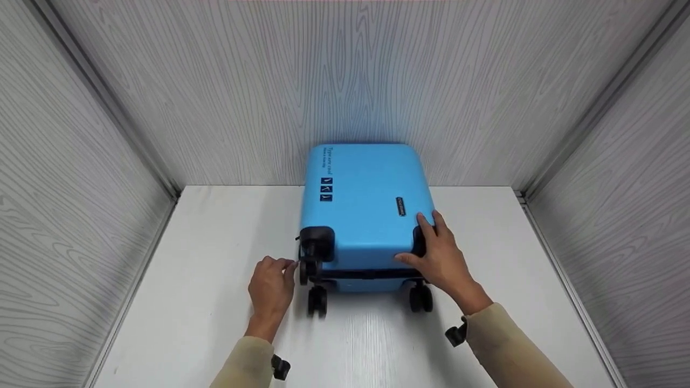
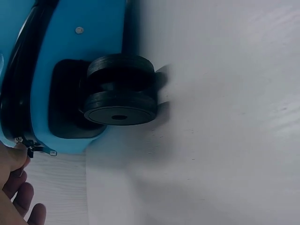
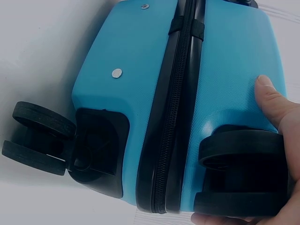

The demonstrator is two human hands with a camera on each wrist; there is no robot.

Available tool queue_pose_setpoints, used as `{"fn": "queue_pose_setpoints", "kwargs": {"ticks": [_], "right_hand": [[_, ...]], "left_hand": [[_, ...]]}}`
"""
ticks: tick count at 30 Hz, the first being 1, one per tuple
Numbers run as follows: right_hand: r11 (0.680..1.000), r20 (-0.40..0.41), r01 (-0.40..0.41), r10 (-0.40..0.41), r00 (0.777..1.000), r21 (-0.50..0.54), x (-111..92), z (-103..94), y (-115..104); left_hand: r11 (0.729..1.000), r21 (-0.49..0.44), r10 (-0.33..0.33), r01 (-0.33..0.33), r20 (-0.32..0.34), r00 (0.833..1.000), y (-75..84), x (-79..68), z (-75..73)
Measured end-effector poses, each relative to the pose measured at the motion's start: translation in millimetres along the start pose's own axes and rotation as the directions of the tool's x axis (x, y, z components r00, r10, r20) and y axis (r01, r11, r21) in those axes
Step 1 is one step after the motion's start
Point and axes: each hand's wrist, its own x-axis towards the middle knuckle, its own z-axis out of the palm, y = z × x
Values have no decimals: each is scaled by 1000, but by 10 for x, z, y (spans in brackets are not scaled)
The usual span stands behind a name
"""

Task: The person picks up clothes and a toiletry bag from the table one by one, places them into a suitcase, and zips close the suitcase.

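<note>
A light blue hard-shell suitcase (image 1: 366, 188) lies flat on the white surface, its wheeled end towards me. My left hand (image 1: 271, 285) is at its near left corner; thumb and fingertip pinch a small zipper pull (image 2: 30, 152) at the end of the black zipper band (image 2: 16, 89). My right hand (image 1: 444, 258) holds the near right corner. Its thumb (image 3: 272, 98) lies on the wheeled end face, with fingers round the other side of the upper wheel (image 3: 241, 173). The zipper (image 3: 173, 108) appears closed along the wheeled end.
Black double wheels stick out towards me, among them the lower left wheel (image 1: 318, 300) and lower right wheel (image 1: 421, 297). Behind the suitcase stands a grey wood-grain wall (image 1: 242, 97), with side walls left and right. The white tabletop (image 1: 215, 231) extends round the suitcase.
</note>
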Motion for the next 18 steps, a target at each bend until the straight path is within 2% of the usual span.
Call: {"fn": "queue_pose_setpoints", "kwargs": {"ticks": [10, 18], "right_hand": [[1000, 8, -3, 3, 1000, -6, 4, 0, 17], [1000, 9, -15, 15, 1000, -2, 5, 8, 10]], "left_hand": [[1000, 19, -23, 22, 47, 999, -6, 115, 20], [997, 39, -77, 74, 94, 993, -10, 226, 48]]}}
